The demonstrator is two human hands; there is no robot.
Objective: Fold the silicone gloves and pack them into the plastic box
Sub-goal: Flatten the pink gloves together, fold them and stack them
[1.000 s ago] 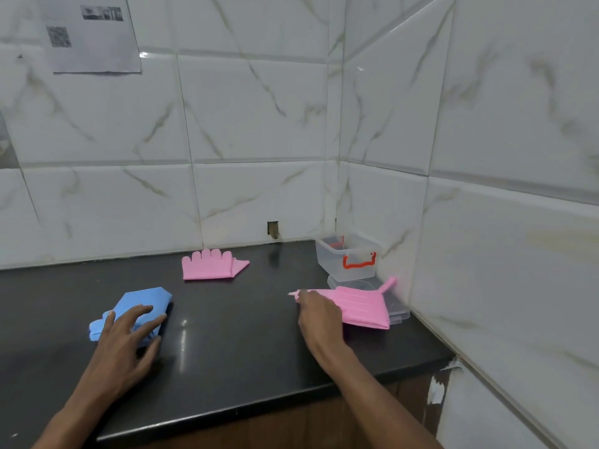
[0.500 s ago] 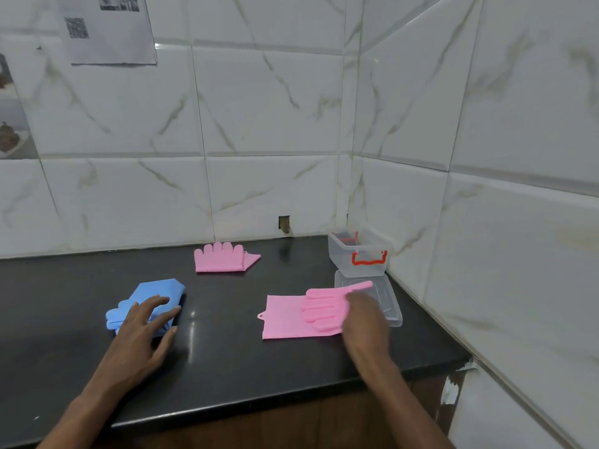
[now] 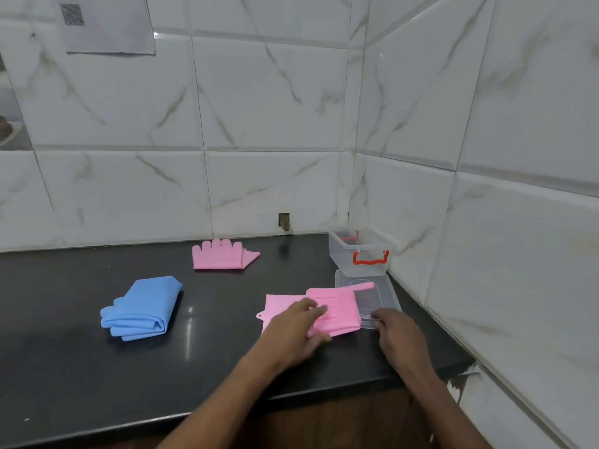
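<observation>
- We're working on the pink silicone glove [image 3: 327, 311] lying just right of centre, low in the frame, on the black countertop [image 3: 210, 358]. Its finger half is folded back over the cuff half, bristly side up, with one finger poking onto the clear lid [image 3: 382, 294].
- Our left hand [image 3: 296, 332] is lying flat and open on the fold, pinning it. Our right hand [image 3: 397, 332] is sitting at the glove's right edge with loosely curled fingers; we can't tell whether it's pinching the glove, the lid or nothing.
- We're guessing this thing is soft, floppy and light, and springy enough to unfold once we let go. The smooth side probably slides on the glossy counter, while the bristles should give some grip.
- Best hold, we reckon: pinch across the folded edge through both layers, not by a single finger, which would just dangle.
- The plastic box [image 3: 358, 254] with red handles is sitting open at right centre, against the tiled wall, just behind its lid.
- The folded blue gloves [image 3: 142, 307] at left centre and another folded pink glove [image 3: 222, 256] at upper centre are waiting well apart.
</observation>
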